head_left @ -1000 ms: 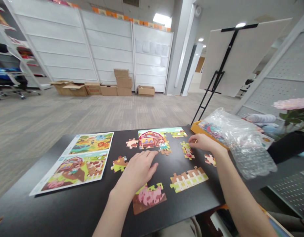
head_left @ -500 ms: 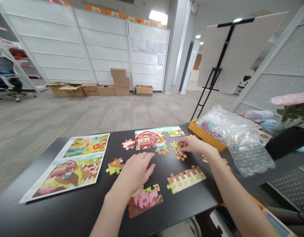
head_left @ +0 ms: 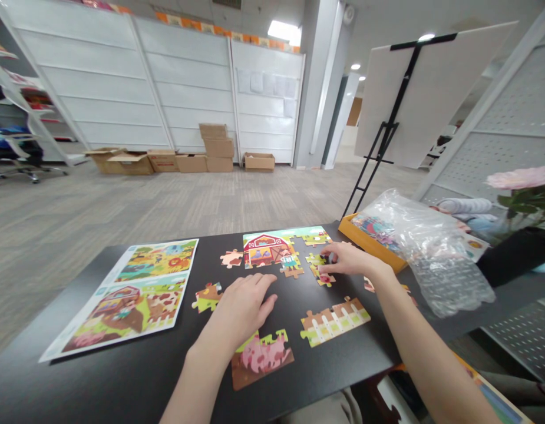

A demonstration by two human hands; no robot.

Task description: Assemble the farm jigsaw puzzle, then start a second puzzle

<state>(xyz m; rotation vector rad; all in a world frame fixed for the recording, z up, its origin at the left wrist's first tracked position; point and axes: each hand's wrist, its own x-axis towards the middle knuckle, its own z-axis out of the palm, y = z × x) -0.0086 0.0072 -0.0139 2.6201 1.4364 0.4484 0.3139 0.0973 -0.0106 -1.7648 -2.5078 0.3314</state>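
Near the right end of the barn section (head_left: 263, 252), on its person side, lies a green-and-pink puzzle section (head_left: 324, 278), its long axis running away from the person, near end angled slightly right. The right hand (head_left: 352, 259) curls over it; whether it grips, I cannot tell. Compared with a second ago, that section sits closer to the barn section. The left hand (head_left: 244, 299), loosely spread and holding nothing, is personward of the barn section. Beyond the black tabletop (head_left: 166, 365), cardboard boxes (head_left: 217, 148) stand on grey carpet (head_left: 201, 203).
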